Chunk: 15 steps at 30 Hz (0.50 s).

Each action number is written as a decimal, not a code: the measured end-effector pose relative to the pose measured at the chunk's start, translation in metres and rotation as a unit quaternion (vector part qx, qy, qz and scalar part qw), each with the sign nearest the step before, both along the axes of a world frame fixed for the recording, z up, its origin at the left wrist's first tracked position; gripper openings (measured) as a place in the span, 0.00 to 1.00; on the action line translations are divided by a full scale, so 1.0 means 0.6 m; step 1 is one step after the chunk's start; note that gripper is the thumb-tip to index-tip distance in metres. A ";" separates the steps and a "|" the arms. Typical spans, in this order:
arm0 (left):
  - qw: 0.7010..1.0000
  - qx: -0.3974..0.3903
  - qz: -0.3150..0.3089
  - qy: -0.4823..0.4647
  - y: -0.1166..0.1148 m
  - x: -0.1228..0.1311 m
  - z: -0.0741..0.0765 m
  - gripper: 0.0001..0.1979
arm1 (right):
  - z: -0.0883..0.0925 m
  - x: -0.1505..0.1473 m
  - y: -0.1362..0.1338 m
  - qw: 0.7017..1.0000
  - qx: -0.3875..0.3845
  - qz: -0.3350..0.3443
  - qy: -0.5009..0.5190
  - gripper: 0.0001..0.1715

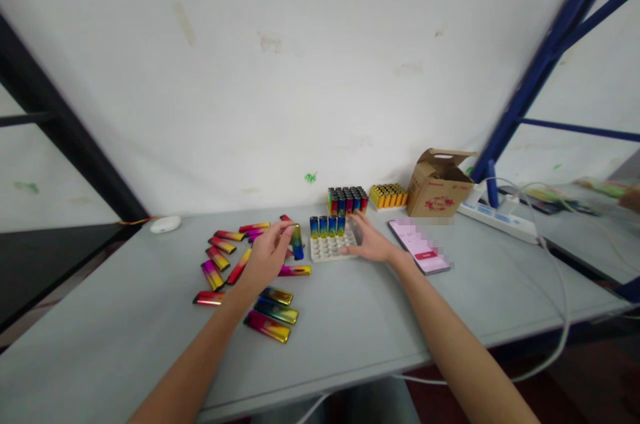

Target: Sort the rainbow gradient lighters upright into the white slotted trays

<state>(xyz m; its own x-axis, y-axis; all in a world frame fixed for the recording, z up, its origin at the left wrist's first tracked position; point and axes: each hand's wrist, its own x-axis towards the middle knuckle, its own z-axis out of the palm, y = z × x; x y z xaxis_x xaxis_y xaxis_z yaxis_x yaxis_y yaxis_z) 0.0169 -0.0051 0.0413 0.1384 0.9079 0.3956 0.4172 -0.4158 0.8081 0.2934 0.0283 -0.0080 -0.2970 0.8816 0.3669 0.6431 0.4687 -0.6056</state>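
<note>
My left hand (pixel 271 251) pinches a shiny blue-and-yellow lighter (pixel 297 242) by its upper end. The lighter hangs almost upright, yellow end up, just left of a white tray (pixel 320 255) with rows of round hollows. One row of blue-and-yellow lighters (pixel 327 227) stands in the tray's back part, dark ends up. At the tray's right side my right hand (pixel 373 241) is spread, thumb over the hollows and fingers by the back corner. Whether it presses on the tray I cannot tell. Several red, yellow and purple lighters (pixel 267 326) lie loose around my left forearm.
Behind the tray stands a block of multicoloured lighters (pixel 347 201), beside a tray of yellow cylinders (pixel 389 196). An open cardboard box (pixel 435 194), a phone (pixel 417 245) and a power strip (pixel 500 219) are on the right. A white oval object (pixel 165 224) lies far left.
</note>
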 end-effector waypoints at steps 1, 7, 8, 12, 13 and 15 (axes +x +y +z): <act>0.998 -0.032 0.007 -0.050 0.002 0.001 0.000 0.19 | 0.006 0.000 -0.001 0.997 0.041 -0.029 0.050 0.55; 0.939 -0.183 -0.017 -0.290 0.007 0.014 -0.011 0.20 | 0.040 -0.017 -0.021 0.960 0.199 -0.088 0.177 0.26; 0.932 -0.192 -0.025 -0.308 0.007 0.017 -0.013 0.19 | 0.042 -0.027 -0.026 0.965 0.197 -0.066 0.162 0.21; 0.921 -0.192 -0.064 -0.333 0.005 0.027 -0.022 0.20 | 0.034 -0.075 -0.044 0.979 0.170 0.017 0.112 0.16; 0.921 -0.183 -0.073 -0.336 0.005 0.030 -0.024 0.21 | 0.030 -0.086 -0.046 0.981 0.163 0.031 0.105 0.15; 0.922 -0.165 -0.087 -0.339 0.005 0.034 -0.027 0.23 | 0.023 -0.102 -0.049 0.981 0.154 0.044 0.114 0.14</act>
